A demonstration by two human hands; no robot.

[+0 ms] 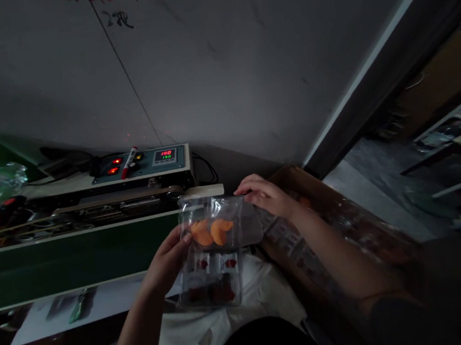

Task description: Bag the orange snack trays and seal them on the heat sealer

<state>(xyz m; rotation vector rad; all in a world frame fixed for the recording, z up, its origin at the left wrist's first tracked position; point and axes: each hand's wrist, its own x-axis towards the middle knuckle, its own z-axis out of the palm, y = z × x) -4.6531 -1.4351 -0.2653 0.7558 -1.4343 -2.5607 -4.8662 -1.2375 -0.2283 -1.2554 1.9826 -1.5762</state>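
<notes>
In front of me hangs a clear plastic pouch (212, 254) divided into compartments. Two curved orange pieces (220, 232) lie in its upper compartments, small dark red items in the middle ones, and dark reddish contents at the bottom. My left hand (168, 261) grips the pouch's left edge, thumb on the front. At the upper right corner, the fingers of my right hand (266, 195) are bent together on the pouch's edge. The pouch's top edge is beside the right end of a band sealing machine (147, 167), whose display is lit.
A red-and-white marker (129, 163) rests on the machine's control panel. The green conveyor belt (79, 262) runs along the left. To my right stands a cardboard box (288, 174) with several filled pouches. A grey wall rises behind the machine.
</notes>
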